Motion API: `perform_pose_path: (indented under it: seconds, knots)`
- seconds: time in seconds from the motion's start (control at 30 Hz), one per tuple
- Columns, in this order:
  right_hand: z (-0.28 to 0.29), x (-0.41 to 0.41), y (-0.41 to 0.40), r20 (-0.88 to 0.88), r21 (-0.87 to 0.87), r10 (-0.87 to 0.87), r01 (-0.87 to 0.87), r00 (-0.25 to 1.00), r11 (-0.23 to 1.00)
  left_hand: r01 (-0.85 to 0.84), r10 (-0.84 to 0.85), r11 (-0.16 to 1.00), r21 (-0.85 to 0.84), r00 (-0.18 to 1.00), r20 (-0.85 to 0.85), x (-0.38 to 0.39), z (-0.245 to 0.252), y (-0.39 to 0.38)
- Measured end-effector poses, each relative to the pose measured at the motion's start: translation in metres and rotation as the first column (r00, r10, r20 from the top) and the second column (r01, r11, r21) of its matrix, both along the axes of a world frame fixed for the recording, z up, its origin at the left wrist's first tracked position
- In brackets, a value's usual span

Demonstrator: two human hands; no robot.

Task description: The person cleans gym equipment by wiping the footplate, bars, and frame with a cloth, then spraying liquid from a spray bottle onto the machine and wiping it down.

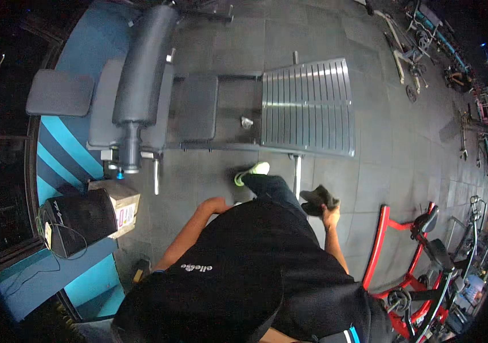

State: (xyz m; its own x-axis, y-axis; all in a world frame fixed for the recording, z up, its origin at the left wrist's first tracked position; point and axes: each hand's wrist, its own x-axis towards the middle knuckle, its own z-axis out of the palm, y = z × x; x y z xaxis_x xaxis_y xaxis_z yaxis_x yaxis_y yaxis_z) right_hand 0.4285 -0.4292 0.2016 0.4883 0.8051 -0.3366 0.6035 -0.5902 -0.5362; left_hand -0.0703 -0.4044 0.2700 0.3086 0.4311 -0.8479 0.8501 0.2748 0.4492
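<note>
My right hand holds a bunched dark cloth out to the right of my body. Beside my dark-clothed torso is my left hand, its fingertips hidden by my body. A small white patch shows by those fingers, too little of it to name. Ahead of me lies a padded gym machine. Its slatted metal footplate is at the right end, and a thick cylindrical dark pad crosses the left end. A small crumpled pale object is seen between the machine's side rails.
A black speaker and a wooden box stand at the left, with a loose cable. One metal leg of the machine reaches towards me. At the right rises a red-framed exercise machine. Dark tiles cover the floor.
</note>
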Motion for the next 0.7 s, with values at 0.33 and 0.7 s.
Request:
perform_pose_path:
  seconds: [0.33,0.7]
  knots:
    - [0.026,-0.01,-0.009,-0.011,0.001,0.279,-0.279,0.96,0.96,-0.501,0.511,0.838,-0.215,0.859,-0.009,-0.019,0.024,-0.189]
    - [0.012,-0.037,0.005,-0.041,0.017,0.262,-0.262,0.964,0.965,-0.382,0.447,0.876,-0.295,0.872,0.197,-0.022,0.05,-0.208]
